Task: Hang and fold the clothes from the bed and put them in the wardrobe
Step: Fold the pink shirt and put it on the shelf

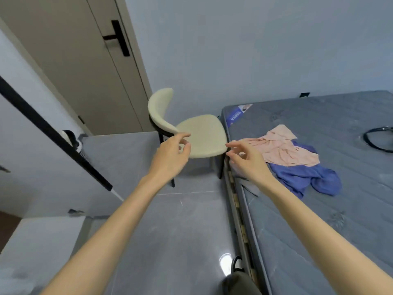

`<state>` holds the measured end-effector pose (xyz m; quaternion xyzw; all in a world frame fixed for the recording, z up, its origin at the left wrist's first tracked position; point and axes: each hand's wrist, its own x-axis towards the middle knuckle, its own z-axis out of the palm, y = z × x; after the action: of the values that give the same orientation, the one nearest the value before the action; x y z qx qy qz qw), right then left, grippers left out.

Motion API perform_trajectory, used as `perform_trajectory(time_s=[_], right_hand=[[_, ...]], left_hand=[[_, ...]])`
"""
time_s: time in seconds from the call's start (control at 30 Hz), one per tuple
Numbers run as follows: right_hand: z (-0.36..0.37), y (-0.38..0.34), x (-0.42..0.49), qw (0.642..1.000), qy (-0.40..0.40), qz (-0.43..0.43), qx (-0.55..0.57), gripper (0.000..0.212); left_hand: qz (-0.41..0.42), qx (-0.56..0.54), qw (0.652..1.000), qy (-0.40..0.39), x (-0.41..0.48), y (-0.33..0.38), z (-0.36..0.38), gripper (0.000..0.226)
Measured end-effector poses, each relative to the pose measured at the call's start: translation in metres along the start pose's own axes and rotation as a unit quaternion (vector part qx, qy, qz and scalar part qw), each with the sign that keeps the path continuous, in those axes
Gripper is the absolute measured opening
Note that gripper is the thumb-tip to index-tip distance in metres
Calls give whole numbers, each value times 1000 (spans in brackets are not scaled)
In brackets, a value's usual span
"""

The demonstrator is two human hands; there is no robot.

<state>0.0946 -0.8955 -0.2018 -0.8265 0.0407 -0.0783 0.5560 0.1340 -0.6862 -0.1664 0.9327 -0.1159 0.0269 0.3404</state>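
Note:
A pink garment [282,149] lies crumpled on the grey mattress [319,220], partly over a blue garment [306,179]. My right hand [246,160] hovers at the bed's left edge, just left of the pink cloth, fingers spread and empty. My left hand [172,155] is stretched forward over the floor in front of the chair, fingers loosely apart, holding nothing. A dark hanger [377,139] rests on the mattress at the far right.
A cream chair [200,135] with dark legs stands between the door and the bed. A beige door [85,67] with a black handle is at the back left. A black rod [53,135] slants across the left. Grey tiled floor [170,231] runs beside the bed.

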Motion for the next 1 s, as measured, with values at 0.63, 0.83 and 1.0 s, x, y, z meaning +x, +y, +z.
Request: perform_trajectory(time_s=[0.63,0.83,1.0], right_hand=[[-174,258,142,962,14,253,-105,30],[-185,309,226,955,38,270,-115,33],[-180,351,306,949,47,282,-135,39]], left_hand=[[-47,56,971,-228,203,48,289,43],[-56,54,961,-267,281,19,349,47],[-61,55,952,-296,355,-13,399,46]])
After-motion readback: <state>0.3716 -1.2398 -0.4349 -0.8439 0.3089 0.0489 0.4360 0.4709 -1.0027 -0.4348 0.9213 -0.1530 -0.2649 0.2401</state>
